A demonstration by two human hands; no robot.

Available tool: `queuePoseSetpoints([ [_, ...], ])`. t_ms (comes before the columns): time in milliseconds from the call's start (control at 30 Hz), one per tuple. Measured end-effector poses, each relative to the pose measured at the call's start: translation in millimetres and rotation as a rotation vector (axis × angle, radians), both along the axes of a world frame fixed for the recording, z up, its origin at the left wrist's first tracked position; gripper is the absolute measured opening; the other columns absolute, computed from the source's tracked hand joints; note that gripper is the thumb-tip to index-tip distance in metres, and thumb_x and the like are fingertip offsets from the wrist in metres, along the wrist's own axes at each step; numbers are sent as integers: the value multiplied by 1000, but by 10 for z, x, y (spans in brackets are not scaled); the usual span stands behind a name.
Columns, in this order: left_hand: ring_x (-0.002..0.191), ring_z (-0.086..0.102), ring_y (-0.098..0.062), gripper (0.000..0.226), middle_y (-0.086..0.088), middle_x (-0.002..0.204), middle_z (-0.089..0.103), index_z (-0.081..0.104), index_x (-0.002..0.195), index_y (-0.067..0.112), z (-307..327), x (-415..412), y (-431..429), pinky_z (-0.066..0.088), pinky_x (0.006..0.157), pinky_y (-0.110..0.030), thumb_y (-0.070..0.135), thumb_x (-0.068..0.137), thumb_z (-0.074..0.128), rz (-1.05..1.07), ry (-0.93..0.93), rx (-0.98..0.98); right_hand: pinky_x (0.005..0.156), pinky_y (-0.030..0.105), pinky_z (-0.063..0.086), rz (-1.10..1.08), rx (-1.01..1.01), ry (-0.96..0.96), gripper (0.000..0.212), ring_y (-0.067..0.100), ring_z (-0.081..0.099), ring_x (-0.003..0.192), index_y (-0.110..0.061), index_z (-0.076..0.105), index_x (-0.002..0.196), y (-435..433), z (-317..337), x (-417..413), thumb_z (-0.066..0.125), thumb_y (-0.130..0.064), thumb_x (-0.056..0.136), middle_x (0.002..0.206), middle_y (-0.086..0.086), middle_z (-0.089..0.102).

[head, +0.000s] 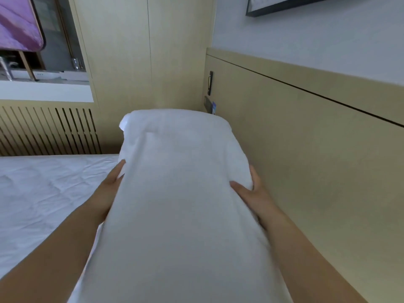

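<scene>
pillow (181, 193): white woven cloth, matt, soft creases | bed sheet (43, 193): white cloth, matt, wrinkled | headboard (317, 160): pale wood-look laminate, smooth, low sheen | slatted panel (48, 130): same pale wood finish, matt | picture frame (284, 6): black, smooth, slight gloss

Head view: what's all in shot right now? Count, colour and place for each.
pillow: one, white, centre, held off the bed between both hands
bed sheet: one, white, wrinkled, left
headboard: one, beige wood, right
slatted grille: one, beige, left, behind the bed
switch panel: one, dark, at the headboard's far end
picture frame: one, black, top right, cut off
purple panel: one, top left
left hand: fingers straight, presses the pillow's left side
right hand: grips the pillow's right edge, thumb on top
</scene>
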State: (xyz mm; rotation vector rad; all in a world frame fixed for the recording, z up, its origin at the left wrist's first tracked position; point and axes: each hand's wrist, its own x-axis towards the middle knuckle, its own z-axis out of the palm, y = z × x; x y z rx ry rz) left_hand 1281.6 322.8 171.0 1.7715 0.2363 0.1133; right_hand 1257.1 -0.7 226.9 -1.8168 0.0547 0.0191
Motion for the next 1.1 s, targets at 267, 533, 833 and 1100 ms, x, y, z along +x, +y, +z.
queuePoseSetpoints([
  [267,109,43,-9,52,15,124,43,28,140,38,194,-521,-412,35,92,-26,39,91,48,-62,43,-85,100,30,31,10,-58,278,75,19,35,133,-31,8,147,-52,-261,-122,51,-46,89,150,-4,28],
  [533,117,38,-6,57,8,138,38,24,144,30,319,-480,-562,29,92,-21,27,92,49,-77,-47,48,101,25,32,-32,-23,84,65,9,38,129,-30,23,144,-127,-171,-274,57,-32,89,145,-12,35],
  [833,131,9,7,51,24,135,21,14,127,47,111,-1041,-657,13,100,-11,44,89,49,-197,-82,228,91,28,37,-29,-38,145,59,14,48,115,-31,28,143,-51,-408,-486,52,-41,89,135,-7,47],
  [1100,144,4,-16,106,4,156,0,3,144,42,-39,-1450,-505,11,116,-43,84,51,32,-127,248,476,114,44,18,-139,-369,270,74,28,24,139,-23,6,148,5,-482,-773,49,-42,91,153,7,19],
])
